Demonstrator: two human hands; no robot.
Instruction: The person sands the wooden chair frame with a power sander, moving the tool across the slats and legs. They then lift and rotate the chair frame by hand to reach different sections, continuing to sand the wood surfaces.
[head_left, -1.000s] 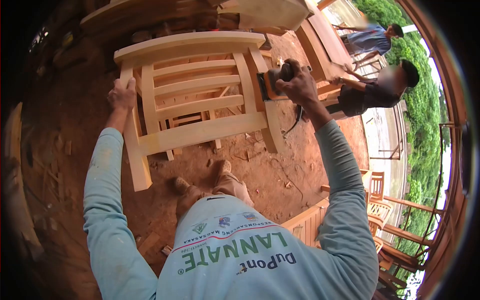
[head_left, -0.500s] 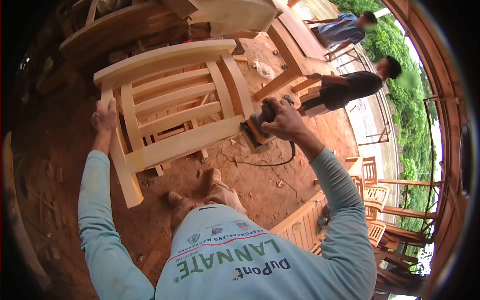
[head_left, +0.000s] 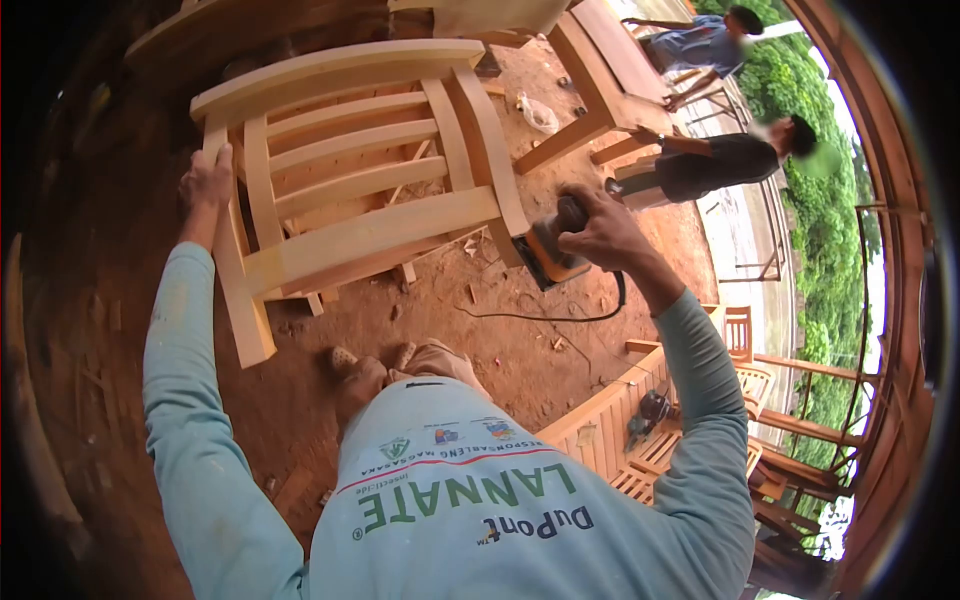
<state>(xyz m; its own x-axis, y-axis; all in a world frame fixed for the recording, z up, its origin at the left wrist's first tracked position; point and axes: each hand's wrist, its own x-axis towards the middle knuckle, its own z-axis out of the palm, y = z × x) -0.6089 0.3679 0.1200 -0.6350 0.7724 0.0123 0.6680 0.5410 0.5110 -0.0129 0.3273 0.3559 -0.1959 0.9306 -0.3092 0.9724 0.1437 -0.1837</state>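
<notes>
An unpainted wooden chair frame with curved slats lies tilted across the view. My left hand is closed around its left post, fingers wrapped over the edge. In my right hand is an orange and black power sander, gripped by its top. The sander's flat base sits right at the lower end of the frame's curved right-hand piece. A black cord runs from the sander down to the ground.
Dirt ground with wood scraps spreads below the frame. Beyond it stands a wooden table, with one person in a dark shirt and another in blue nearby. Slatted wooden furniture is at my right, with a dark power tool on it.
The sander in my right hand has moved right, from the rail's face to the outer end of the frame. The frame appears higher in view, with my left hand still on its post.
</notes>
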